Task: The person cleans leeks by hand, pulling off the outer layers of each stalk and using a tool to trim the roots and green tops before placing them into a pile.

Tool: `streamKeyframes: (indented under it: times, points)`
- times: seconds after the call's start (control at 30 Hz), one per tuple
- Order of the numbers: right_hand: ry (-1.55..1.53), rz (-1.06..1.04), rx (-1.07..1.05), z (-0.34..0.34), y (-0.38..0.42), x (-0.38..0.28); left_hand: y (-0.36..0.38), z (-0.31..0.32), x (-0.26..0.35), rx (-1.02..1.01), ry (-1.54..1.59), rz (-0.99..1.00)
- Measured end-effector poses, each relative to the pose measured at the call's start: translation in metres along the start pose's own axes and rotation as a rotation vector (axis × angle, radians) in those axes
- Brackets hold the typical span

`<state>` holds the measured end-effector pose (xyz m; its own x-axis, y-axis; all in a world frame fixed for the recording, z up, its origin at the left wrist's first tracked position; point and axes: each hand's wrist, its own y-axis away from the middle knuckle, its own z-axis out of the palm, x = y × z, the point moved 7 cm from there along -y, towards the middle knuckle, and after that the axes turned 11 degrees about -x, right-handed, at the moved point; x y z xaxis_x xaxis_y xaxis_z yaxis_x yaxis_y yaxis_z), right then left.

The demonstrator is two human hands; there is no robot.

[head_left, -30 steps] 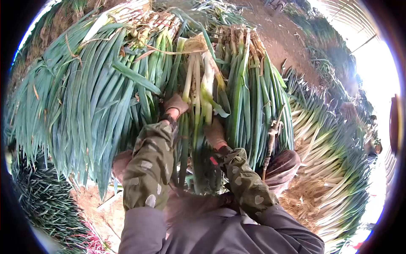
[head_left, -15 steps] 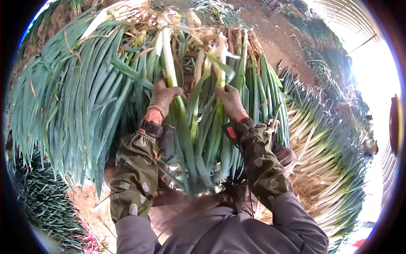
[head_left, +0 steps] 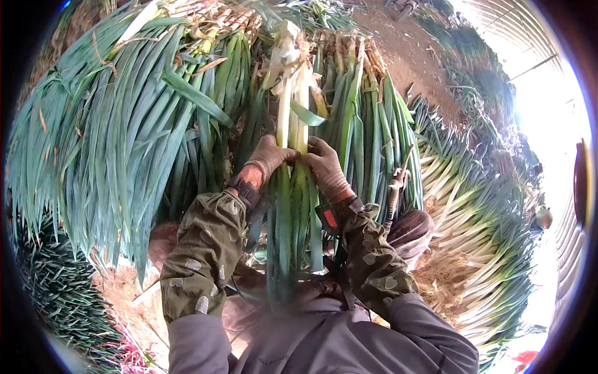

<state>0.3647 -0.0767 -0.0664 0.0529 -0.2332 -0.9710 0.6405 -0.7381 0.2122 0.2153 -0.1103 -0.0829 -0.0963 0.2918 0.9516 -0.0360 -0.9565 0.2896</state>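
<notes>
A small bunch of green onions (head_left: pixel 293 112) stands upright in front of me, pale stalks at the top and green leaves hanging toward my lap. My left hand (head_left: pixel 270 156), in a thin glove, is closed around the bunch from the left. From the right, my gloved right hand (head_left: pixel 325 163) is closed on the same stalks. The two thumbs nearly meet over the stalks, and the fingers behind are partly hidden. A loose green leaf (head_left: pixel 308 115) sticks out sideways just above my hands.
Piled green onions (head_left: pixel 118 124) spread on the left, with more onions (head_left: pixel 355 106) close on the right. A long row of onions (head_left: pixel 479 224) with white stalks lies farther right. Dark green tops (head_left: pixel 62 293) fill the lower left. Bare soil (head_left: pixel 411 56) shows beyond.
My hands have come together, bringing the separate stalks into one bunch at the middle. Both hands sit slightly lower in view.
</notes>
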Motion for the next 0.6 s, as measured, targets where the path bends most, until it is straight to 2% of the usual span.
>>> streamKeyframes:
  times: [0.07, 0.17, 0.2, 0.23, 0.3, 0.33, 0.37, 0.4, 0.43, 0.47, 0.5, 0.57, 0.6]
  points:
    - [-0.058, 0.019, -0.009, 0.004, 0.006, -0.008, -0.003, 0.0, -0.005, -0.081, 0.082, 0.022]
    - [0.04, 0.006, 0.0, 0.0, 0.007, -0.014, -0.008, -0.011, -0.019, 0.036, 0.081, -0.007]
    - [0.184, -0.058, 0.023, -0.002, 0.011, -0.03, -0.017, -0.026, -0.027, 0.186, -0.169, 0.04]
    - [0.17, -0.05, 0.065, -0.01, 0.016, -0.043, -0.023, -0.044, -0.028, 0.306, -0.457, -0.023]
    - [0.003, -0.137, 0.117, -0.026, 0.021, -0.069, -0.028, -0.064, -0.03, 0.312, -0.261, 0.142]
    - [0.049, -0.197, 0.163, -0.039, 0.012, -0.066, -0.004, -0.06, 0.008, 0.331, -0.312, 0.144]
    - [0.096, -0.26, 0.218, -0.056, -0.002, -0.055, 0.013, -0.062, 0.031, 0.475, -0.396, 0.173]
    - [0.136, -0.196, 0.293, -0.06, -0.016, -0.046, 0.011, -0.067, 0.027, 0.487, -0.386, 0.166]
    - [0.355, -0.01, 0.327, -0.069, -0.02, -0.04, 0.008, -0.073, 0.025, 0.505, -0.375, 0.163]
    - [0.305, -0.024, 0.258, -0.07, -0.021, -0.036, 0.005, -0.071, 0.018, 0.462, -0.217, 0.193]
    - [0.255, -0.029, 0.185, -0.057, -0.015, -0.04, 0.009, -0.062, 0.016, 0.372, -0.03, 0.133]
    - [0.301, 0.033, 0.111, -0.038, -0.017, -0.027, 0.014, -0.047, 0.016, 0.324, -0.075, 0.167]
    - [0.364, -0.073, 0.104, -0.03, -0.023, -0.021, 0.007, -0.041, 0.006, 0.268, -0.096, 0.188]
